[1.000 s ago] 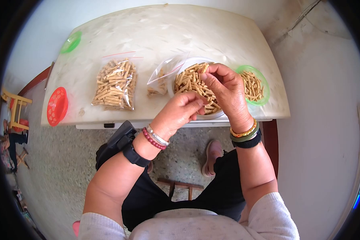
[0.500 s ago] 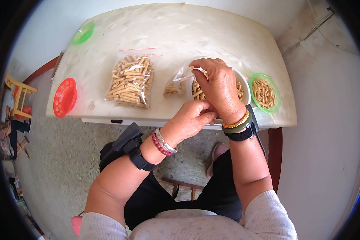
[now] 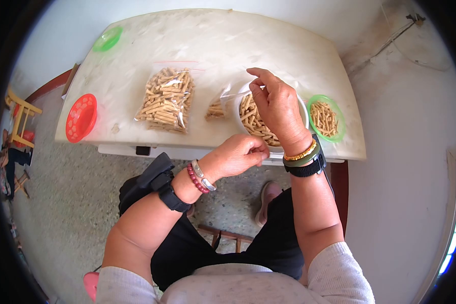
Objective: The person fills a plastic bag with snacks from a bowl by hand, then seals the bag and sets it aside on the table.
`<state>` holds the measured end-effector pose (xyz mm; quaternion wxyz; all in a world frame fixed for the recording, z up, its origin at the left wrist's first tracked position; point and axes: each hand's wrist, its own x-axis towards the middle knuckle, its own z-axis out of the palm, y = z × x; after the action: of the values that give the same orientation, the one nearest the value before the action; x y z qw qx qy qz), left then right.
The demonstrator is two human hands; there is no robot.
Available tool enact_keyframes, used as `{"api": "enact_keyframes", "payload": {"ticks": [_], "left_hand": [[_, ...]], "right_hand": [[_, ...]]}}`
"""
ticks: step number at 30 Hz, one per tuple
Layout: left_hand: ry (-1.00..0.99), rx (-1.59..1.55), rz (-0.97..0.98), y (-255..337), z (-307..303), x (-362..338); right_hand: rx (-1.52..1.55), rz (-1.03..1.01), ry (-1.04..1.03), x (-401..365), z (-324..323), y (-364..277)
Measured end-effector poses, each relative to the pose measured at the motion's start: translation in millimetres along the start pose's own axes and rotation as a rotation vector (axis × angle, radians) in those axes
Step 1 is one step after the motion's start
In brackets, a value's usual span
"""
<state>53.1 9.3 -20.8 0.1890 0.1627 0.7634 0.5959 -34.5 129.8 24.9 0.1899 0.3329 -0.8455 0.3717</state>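
My right hand (image 3: 276, 106) hovers over a white bowl (image 3: 303, 110) full of short tan sticks. Its fingertips are loosely apart at the mouth of a small clear bag (image 3: 219, 105), which holds a few sticks and leans on the bowl's left side. I see nothing between those fingers. My left hand (image 3: 240, 153) is curled into a fist at the table's front edge, just below the bowl, and whatever is inside it is hidden. Both wrists wear bracelets and a black band.
A full, sealed bag of sticks (image 3: 166, 99) lies at the middle of the pale table (image 3: 213, 40). A green basket with sticks (image 3: 326, 117) sits right of the bowl. A red basket (image 3: 81, 117) and another green basket (image 3: 107, 38) are at the left. My legs and a stool are below.
My right hand has loosened its fingers at the small bag's mouth, and the stick it pinched is gone from them. The left hand dropped slightly toward the table's edge. The view shifted a little.
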Motion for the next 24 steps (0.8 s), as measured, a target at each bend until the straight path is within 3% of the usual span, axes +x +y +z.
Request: {"api": "enact_keyframes", "payload": {"ticks": [5,11,17,19,24], "left_hand": [[-0.150,0.199,0.056,-8.3,-6.3,-11.7],[-0.245,0.101,-0.068,-22.3,-11.9,-33.1],[-0.110,0.019,0.018,-16.0,-20.3,-51.5],[0.007,0.128,-0.024,-8.4,-20.5,-56.4],[0.183,0.102,0.059,2.4,16.9,-78.7]], "right_hand": [[0.003,0.064,0.079,-15.6,-31.7,-3.2],[-0.054,0.079,0.091,-37.8,-58.9,-22.2],[-0.053,0.107,0.077,-61.9,-103.0,-69.2],[-0.055,0.109,0.054,-72.6,-113.8,-80.5],[-0.095,0.096,0.064,-93.0,-135.1,-84.3]]}}
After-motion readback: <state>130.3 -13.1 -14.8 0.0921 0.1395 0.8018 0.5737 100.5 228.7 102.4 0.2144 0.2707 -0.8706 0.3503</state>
